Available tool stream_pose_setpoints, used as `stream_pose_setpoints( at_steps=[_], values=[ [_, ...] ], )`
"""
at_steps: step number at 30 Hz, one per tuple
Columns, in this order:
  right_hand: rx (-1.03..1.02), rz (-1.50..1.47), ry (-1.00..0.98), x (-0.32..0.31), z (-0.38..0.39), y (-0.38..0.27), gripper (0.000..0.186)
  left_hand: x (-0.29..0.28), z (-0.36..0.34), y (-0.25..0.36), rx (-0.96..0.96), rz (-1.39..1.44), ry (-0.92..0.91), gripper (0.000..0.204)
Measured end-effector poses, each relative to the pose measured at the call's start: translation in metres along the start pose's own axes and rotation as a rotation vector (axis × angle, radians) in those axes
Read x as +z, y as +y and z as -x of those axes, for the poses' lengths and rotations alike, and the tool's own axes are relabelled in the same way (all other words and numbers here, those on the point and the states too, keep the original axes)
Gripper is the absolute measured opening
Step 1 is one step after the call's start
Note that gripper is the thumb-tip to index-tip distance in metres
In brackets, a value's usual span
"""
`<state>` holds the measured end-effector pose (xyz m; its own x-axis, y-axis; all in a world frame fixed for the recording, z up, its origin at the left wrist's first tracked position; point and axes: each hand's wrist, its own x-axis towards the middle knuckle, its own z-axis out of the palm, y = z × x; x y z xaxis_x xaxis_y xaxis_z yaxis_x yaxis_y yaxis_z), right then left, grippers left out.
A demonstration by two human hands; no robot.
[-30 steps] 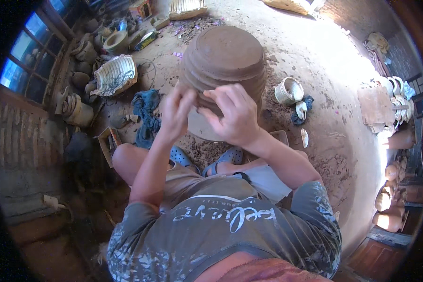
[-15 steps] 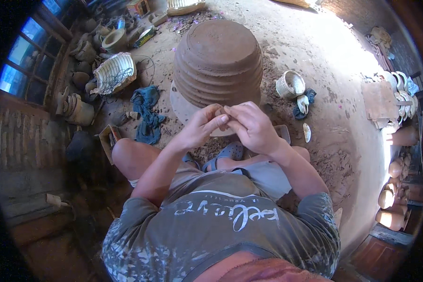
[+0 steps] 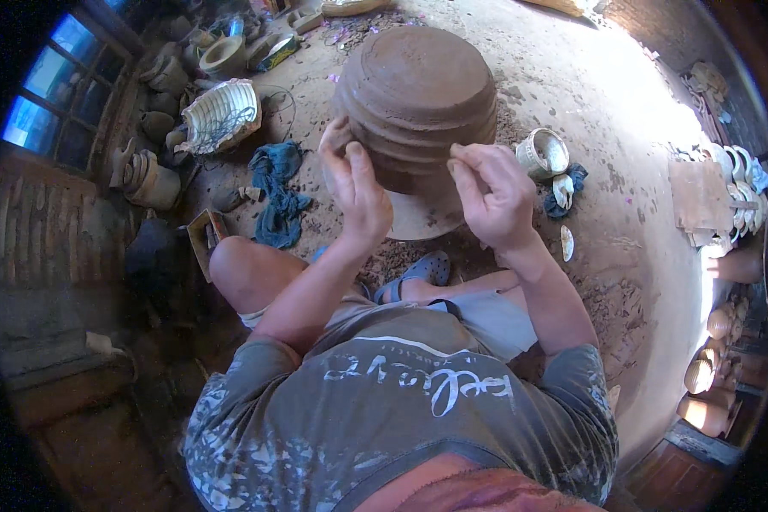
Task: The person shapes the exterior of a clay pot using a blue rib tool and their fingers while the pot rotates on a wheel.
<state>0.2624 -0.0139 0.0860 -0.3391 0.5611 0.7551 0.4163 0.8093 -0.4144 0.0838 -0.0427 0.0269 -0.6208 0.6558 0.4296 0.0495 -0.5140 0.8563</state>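
Note:
A large wet clay form [image 3: 422, 77], brown with a flat top and ribbed sides, stands in front of me on a pale round board [image 3: 422, 220]. My left hand [image 3: 356, 183] is raised at the form's near left side, its thumb and fingertips drawn together. Opposite it, my right hand [image 3: 497, 192] pinches thumb against forefinger by the near right side. Whatever lies in either pinch is too thin or hidden to make out. I cannot tell whether the fingertips touch the clay.
A pale bucket [image 3: 542, 154] and a dark blue cloth [image 3: 578, 177] are to the right. On the left lie a teal cloth [image 3: 279, 194] and a ribbed white mould [image 3: 222, 118]. Clay scraps litter the floor around my crossed legs.
My hands were together in front of the form; they have parted, left hand to the left side and right hand to the right. The view has shifted slightly.

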Motion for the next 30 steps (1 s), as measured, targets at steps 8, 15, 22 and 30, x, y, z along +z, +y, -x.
stream_pose_setpoints(
  at_steps=[8,15,22,30],
  values=[
    [-0.309,0.189,-0.021,0.030,-0.037,0.010,0.013,0.020,-0.016,-0.012,0.017,-0.031,-0.013,0.061],
    [-0.388,0.301,-0.133,0.041,-0.054,0.012,0.011,0.015,-0.040,-0.033,0.088,-0.291,0.027,0.059],
    [-0.456,0.311,-0.106,0.037,-0.057,0.018,0.012,0.000,-0.091,-0.054,0.087,-0.309,0.005,0.045],
    [-0.468,0.264,-0.110,0.027,-0.055,0.032,0.013,-0.022,-0.163,-0.097,0.021,-0.135,-0.317,0.034]
  ],
)
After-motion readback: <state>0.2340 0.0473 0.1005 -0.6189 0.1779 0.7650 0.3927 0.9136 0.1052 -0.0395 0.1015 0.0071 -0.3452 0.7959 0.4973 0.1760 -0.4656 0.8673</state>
